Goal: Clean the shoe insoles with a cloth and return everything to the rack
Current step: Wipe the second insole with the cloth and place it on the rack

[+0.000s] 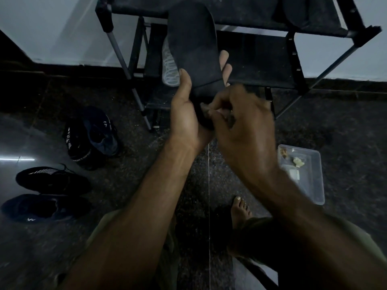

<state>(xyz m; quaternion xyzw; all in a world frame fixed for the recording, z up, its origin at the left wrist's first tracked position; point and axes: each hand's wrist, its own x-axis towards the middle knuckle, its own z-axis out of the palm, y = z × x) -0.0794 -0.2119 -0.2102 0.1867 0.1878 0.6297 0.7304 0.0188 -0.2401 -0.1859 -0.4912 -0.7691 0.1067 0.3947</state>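
We hold a black insole (193, 49) upright in front of the shoe rack (261, 65), toe end pointing up and away from us. Our left hand (186, 114) grips its heel end, thumb on the left edge and fingers wrapped behind, their tips showing past the right edge. Our right hand (240, 122) is curled at the insole's near end, fingers pinched together against the heel; it is blurred, and we cannot tell whether it holds a cloth. Behind the insole, on a lower shelf of the rack, a shoe's pale patterned sole (169, 65) shows. Another dark insole (295, 11) lies on the top shelf, far right. On the dark floor (129, 164) to the left stand four dark shoes: a pair (92, 135) nearer the rack, and two more (48, 193) close to us on the far left. To the right of our arms, a clear plastic box (307, 174) sits on the floor with small scraps inside. One bare foot (240, 210) shows between our forearms.
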